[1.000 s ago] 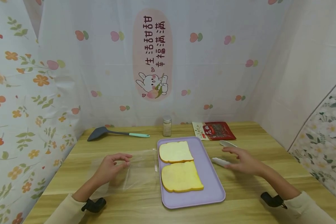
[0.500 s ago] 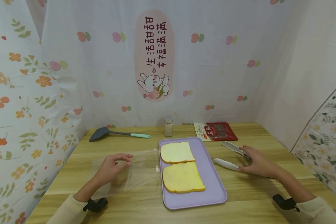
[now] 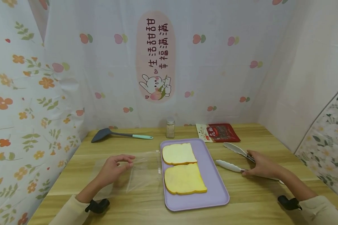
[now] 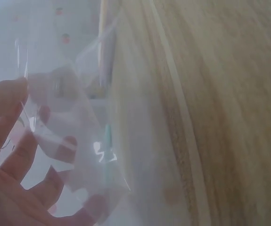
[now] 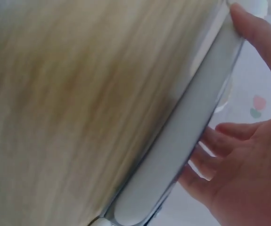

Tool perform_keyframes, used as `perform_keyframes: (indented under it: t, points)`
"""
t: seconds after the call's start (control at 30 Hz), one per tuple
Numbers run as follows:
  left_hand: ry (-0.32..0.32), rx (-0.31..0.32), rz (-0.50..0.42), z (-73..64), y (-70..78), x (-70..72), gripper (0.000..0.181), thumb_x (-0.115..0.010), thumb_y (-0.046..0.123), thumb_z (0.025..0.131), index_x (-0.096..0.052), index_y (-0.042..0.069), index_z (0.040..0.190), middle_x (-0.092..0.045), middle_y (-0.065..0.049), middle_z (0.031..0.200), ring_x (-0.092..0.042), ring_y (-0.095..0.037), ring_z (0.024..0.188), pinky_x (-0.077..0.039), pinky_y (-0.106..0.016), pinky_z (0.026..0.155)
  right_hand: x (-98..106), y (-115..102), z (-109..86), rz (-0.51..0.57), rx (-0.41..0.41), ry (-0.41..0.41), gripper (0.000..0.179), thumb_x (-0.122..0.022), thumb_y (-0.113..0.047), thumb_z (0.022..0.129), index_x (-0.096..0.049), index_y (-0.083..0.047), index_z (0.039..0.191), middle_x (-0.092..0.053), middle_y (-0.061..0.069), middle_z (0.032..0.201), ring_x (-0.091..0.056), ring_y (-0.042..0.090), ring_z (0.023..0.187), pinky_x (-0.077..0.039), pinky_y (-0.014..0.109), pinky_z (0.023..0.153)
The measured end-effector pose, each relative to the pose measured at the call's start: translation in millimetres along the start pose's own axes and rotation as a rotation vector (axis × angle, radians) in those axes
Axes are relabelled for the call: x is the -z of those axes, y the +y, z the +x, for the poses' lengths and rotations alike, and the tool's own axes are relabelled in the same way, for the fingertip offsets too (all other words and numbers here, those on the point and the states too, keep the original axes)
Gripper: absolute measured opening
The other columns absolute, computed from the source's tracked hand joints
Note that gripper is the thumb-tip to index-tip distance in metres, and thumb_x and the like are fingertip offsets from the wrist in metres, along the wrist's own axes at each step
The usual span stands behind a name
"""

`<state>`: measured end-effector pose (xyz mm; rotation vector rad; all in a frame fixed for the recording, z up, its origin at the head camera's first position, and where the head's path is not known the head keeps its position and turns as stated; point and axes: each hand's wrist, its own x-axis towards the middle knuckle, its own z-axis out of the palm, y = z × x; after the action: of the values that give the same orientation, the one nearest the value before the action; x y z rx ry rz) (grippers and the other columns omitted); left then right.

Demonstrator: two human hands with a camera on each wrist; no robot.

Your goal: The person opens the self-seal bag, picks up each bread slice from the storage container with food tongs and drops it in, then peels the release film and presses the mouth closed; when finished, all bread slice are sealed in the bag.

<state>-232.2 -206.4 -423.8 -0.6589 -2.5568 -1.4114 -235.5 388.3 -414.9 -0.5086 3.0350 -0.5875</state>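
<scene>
In the head view my left hand [image 3: 114, 170] holds a clear plastic bag [image 3: 146, 172], fingers loosely curved; in the left wrist view the film [image 4: 86, 127] rises from the table to the fingertips. To the right of a lilac tray [image 3: 214, 178], my right hand [image 3: 266, 165] grips a pair of white-tipped tongs [image 3: 229, 165], thumb on one arm and fingers at the other. Their spread tips point left, towards the tray. From the right wrist, the thumb touches the pale tong handle [image 5: 173, 127]. A whitish bread slice [image 3: 178, 153] and a yellow bread slice [image 3: 186, 178] lie on the tray.
At the back stand a spatula [image 3: 124, 135] lying flat with a teal handle end, a small lidded jar [image 3: 170, 128] and a red and cream spice packet [image 3: 218, 132]. Patterned curtains [image 3: 107, 62] enclose the wooden table [image 3: 138, 212] behind and at both sides.
My right hand has moved back along the tongs, from near their tips towards the handles, and now grips them. The left hand and the bag have hardly moved. The view has shifted slightly.
</scene>
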Motion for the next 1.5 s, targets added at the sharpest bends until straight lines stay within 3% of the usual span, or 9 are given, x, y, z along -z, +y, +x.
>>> perform_keyframes:
  t: [0.33, 0.7, 0.87, 1.0, 1.13, 1.3, 1.5]
  points:
    - [-0.006, -0.008, -0.008, 2.6, 1.0, -3.6, 0.007, -0.070, 0.012, 0.093, -0.075, 0.007, 0.091, -0.071, -0.008, 0.117, -0.061, -0.037, 0.117, -0.039, -0.074, 0.090, -4, 7, 1.2, -0.030, 0.017, 0.028, 0.105, -0.089, -0.047, 0.067, -0.042, 0.020, 0.133, -0.052, 0.036, 0.127, -0.051, 0.052, 0.118, -0.043, 0.063, 0.093]
    - [-0.022, 0.011, 0.009, 0.2, -3.7, -2.8, 0.008, -0.072, 0.016, 0.091, -0.075, 0.009, 0.088, -0.071, -0.006, 0.118, -0.059, -0.038, 0.119, -0.039, -0.074, 0.091, 13, -18, 0.6, -0.002, 0.083, 0.029, 0.106, -0.091, -0.048, 0.064, -0.044, 0.012, 0.137, -0.053, 0.031, 0.132, -0.050, 0.051, 0.121, -0.043, 0.064, 0.093]
    - [-0.005, 0.008, -0.008, -1.2, -2.0, -2.1, 0.007, -0.073, 0.015, 0.091, -0.075, 0.009, 0.089, -0.071, -0.007, 0.117, -0.060, -0.038, 0.117, -0.038, -0.074, 0.091, 22, -35, 0.2, 0.002, 0.154, -0.024, 0.103, -0.090, -0.050, 0.064, -0.046, 0.005, 0.140, -0.056, 0.021, 0.134, -0.054, 0.044, 0.120, -0.047, 0.060, 0.091]
    - [-0.006, 0.015, -0.022, -0.8, -0.6, -3.2, 0.006, -0.072, 0.014, 0.091, -0.074, 0.008, 0.088, -0.071, -0.007, 0.117, -0.060, -0.038, 0.118, -0.039, -0.074, 0.092, 19, -49, 1.6, -0.019, 0.208, -0.099, 0.099, -0.089, -0.051, 0.064, -0.049, 0.001, 0.139, -0.059, 0.011, 0.129, -0.058, 0.030, 0.111, -0.051, 0.048, 0.085]
    - [-0.013, 0.027, -0.032, -0.5, -0.8, -4.5, 0.008, -0.072, 0.015, 0.091, -0.074, 0.007, 0.089, -0.071, -0.008, 0.118, -0.059, -0.039, 0.119, -0.038, -0.074, 0.092, 13, -59, 3.5, -0.013, 0.252, -0.185, 0.096, -0.089, -0.047, 0.064, -0.051, 0.001, 0.138, -0.059, 0.008, 0.130, -0.057, 0.027, 0.110, -0.051, 0.041, 0.084]
    - [-0.010, 0.022, -0.038, -0.5, -1.6, -5.6, 0.007, -0.072, 0.014, 0.091, -0.073, 0.007, 0.088, -0.071, -0.008, 0.117, -0.058, -0.040, 0.120, -0.038, -0.074, 0.092, 10, -68, 5.9, 0.021, 0.268, -0.225, 0.098, -0.090, -0.045, 0.062, -0.050, 0.002, 0.138, -0.058, 0.012, 0.132, -0.057, 0.032, 0.112, -0.050, 0.048, 0.087]
    - [-0.006, 0.018, -0.028, -0.1, -1.0, -7.0, 0.005, -0.073, 0.015, 0.091, -0.073, 0.012, 0.086, -0.071, -0.007, 0.116, -0.059, -0.040, 0.120, -0.040, -0.073, 0.091, 8, -76, 7.5, -0.005, 0.228, -0.256, 0.103, -0.090, -0.048, 0.061, -0.047, 0.002, 0.141, -0.055, 0.015, 0.137, -0.053, 0.037, 0.120, -0.047, 0.059, 0.092]
